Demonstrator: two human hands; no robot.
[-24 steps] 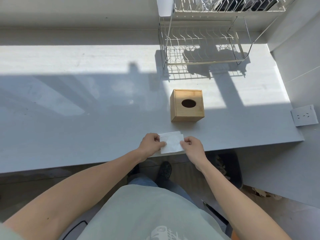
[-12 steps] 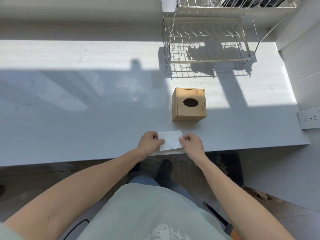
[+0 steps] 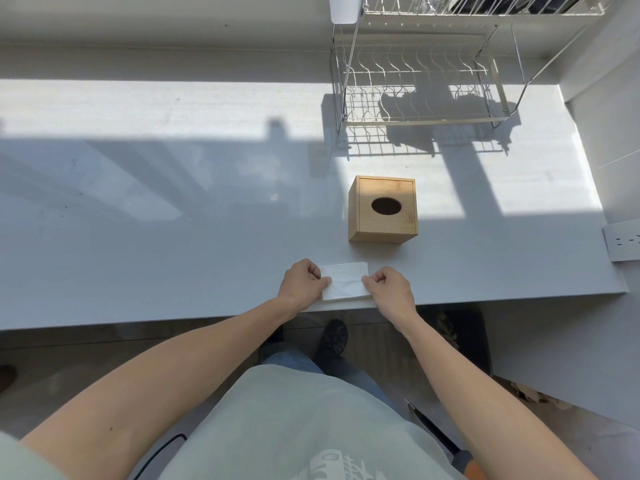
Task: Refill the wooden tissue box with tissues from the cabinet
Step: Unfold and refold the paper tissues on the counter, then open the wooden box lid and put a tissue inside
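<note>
Down near the front edge of the grey countertop, a flat white stack of tissues lies between two bare hands. It sits just in front of the wooden tissue box, apart from it, with a strip of bare counter between the two.

Left hand is curled closed, thumb and fingertips pinching the left edge of the tissues. Right hand is likewise curled, its thumb and forefinger pinching the right edge. Both hands rest low on the counter, knuckles up, with the forearms running back toward the person's body.

The wooden tissue box stands upright, a light wood cube with a dark oval opening in its top panel. Nothing shows through the opening; the inside is too dark to read. Sunlight falls across the far part of the counter beyond the box, while the box's near side and the tissues lie in shade.

Behind the box, toward the wall, stands a wire dish rack on thin metal legs, casting a grid shadow onto the counter. To the right of the box, on the side wall, is a white wall socket.

Below the counter edge, a pale green shirt, blue jeans and a dark shoe are visible.
</note>
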